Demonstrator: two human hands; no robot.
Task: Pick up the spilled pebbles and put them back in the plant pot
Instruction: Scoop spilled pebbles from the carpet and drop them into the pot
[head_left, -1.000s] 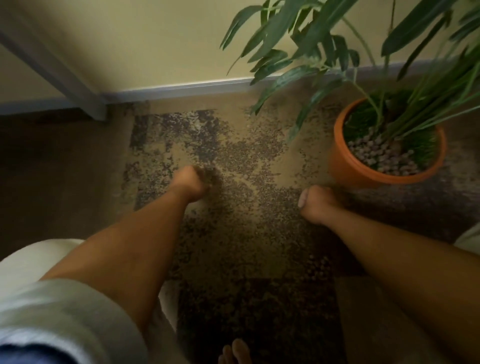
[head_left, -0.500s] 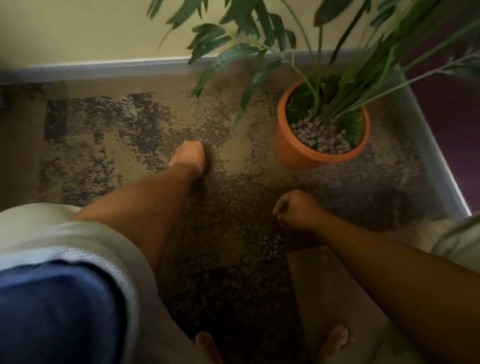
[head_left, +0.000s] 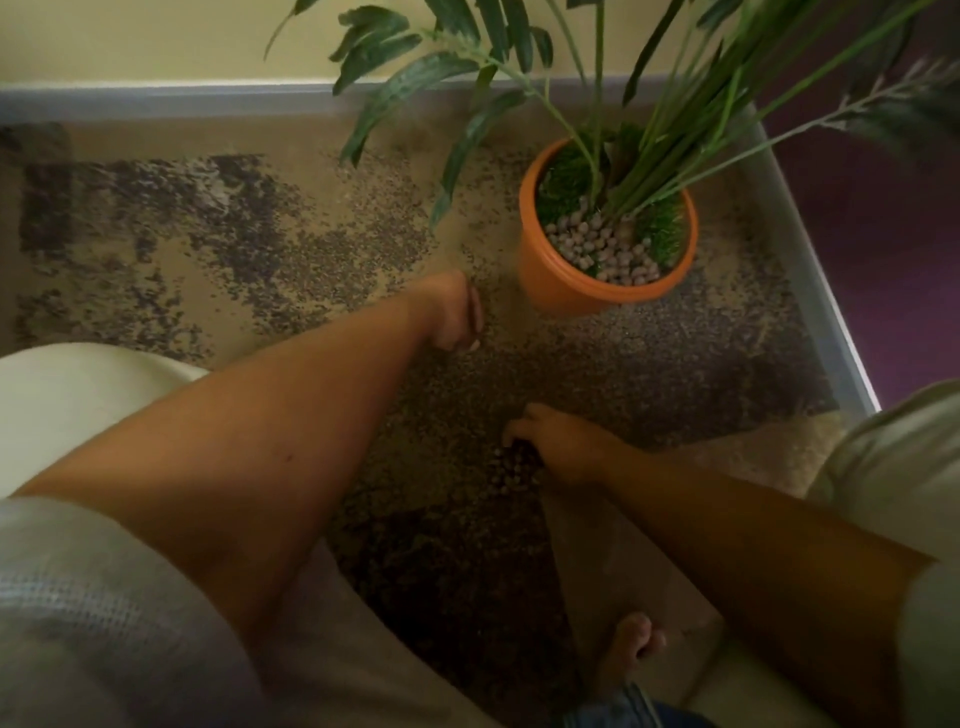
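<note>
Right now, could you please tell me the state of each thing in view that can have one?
Orange plastic plant pot, upright on the rug, pebbles inside.
Small round spilled pebbles, heaped on the rug.
Left hand, curled near the pot, contents hidden.
Right hand, fingers on the spilled heap, grip unclear.

Dim, warm light; soft blur throughout, wide-angle bending at the edges, foreground defocused.
</note>
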